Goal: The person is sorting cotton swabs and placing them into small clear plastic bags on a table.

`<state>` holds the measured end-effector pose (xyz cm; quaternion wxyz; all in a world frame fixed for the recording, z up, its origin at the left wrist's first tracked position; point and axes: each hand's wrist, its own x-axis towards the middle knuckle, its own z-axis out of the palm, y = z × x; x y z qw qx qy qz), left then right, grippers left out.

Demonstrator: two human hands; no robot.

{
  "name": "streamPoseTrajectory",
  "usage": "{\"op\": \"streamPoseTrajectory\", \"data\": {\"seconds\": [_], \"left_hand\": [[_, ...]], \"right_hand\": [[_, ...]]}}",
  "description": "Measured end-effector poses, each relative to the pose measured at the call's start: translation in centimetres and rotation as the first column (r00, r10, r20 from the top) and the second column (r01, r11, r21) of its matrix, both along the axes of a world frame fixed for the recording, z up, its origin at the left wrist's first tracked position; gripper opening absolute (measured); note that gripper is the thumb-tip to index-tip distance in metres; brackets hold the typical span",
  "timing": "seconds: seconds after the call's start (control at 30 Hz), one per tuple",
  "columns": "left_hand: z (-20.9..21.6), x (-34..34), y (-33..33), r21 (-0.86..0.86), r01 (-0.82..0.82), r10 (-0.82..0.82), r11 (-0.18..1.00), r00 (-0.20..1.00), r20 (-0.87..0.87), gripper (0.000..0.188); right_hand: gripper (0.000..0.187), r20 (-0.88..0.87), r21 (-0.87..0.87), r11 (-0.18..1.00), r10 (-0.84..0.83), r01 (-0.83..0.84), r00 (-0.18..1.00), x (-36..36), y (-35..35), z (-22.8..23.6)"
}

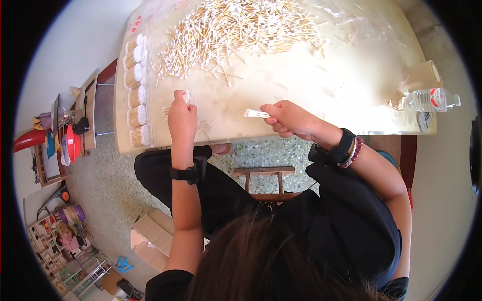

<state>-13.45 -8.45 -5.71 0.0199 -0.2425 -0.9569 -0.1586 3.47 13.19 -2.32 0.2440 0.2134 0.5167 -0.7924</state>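
Note:
A small bundle of cotton swabs (255, 114) is gripped by my right hand (288, 119), its white tips pointing left above the table's near side. My left hand (182, 118) is closed at the table's near left; a pale, partly see-through bit shows at its fingertips, too small to name. Just left of that hand, a few swab sticks (166, 114) show, partly hidden by it. Beyond both hands spreads a large loose heap of cotton swabs (241, 32). Along the left edge runs a row of bundled swabs (136, 95) in clear plastic.
Near the right end of the table (301, 80) lie a clear plastic bottle (432, 100) and a roll of tape (427, 74). Thin clear plastic (356, 17) lies at the far right. Below are a wooden stool (264, 171) and a cardboard box (153, 236) on the floor.

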Motion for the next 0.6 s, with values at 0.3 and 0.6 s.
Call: {"op": "streamPoseTrajectory", "data": {"seconds": [0.3,0.6], "left_hand": [[1.8,6.1,4.5,0.327,0.052,-0.163,0.944,0.932,0.324,0.041],[2.8,11.6,9.6,0.535,0.183,-0.443,0.825,0.796,0.412,0.043]], "right_hand": [[0.04,0.024,0.12,0.993,-0.02,0.017,1.0,-0.2,0.9,-0.6],[0.042,-0.035,0.723,0.69,0.056,-0.014,0.998,1.0,4.6,-3.0]]}}
